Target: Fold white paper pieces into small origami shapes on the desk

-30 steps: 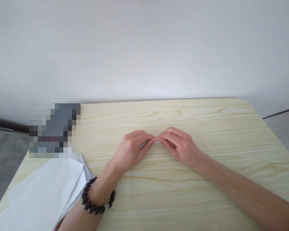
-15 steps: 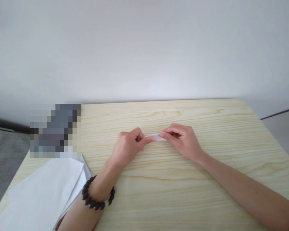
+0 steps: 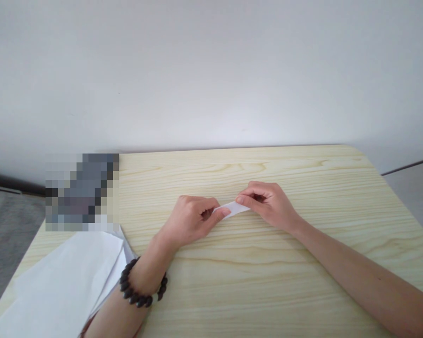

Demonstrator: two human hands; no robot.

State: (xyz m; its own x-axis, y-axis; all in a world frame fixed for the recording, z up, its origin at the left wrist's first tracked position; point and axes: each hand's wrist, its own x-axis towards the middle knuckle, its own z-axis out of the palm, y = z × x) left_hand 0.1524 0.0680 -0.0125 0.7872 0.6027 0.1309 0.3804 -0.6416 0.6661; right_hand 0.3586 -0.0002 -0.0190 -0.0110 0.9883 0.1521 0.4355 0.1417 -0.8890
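A narrow folded strip of white paper spans the gap between my two hands, over the middle of the wood-grain table. My left hand pinches the strip's left end between thumb and fingers. The right end is gripped the same way by my right hand, thumb on the near side. Both ends are hidden under the fingers. The strip slants slightly, its right end farther from me. On my left wrist is a dark bead bracelet.
Several loose white paper sheets lie at the table's left front, beside my left forearm. Behind them is a dark flat object, blurred by pixelation. A white wall rises behind the table's far edge.
My left hand has shifted slightly right and turned, and more of the strip's face now shows between the hands. My right hand has barely moved.
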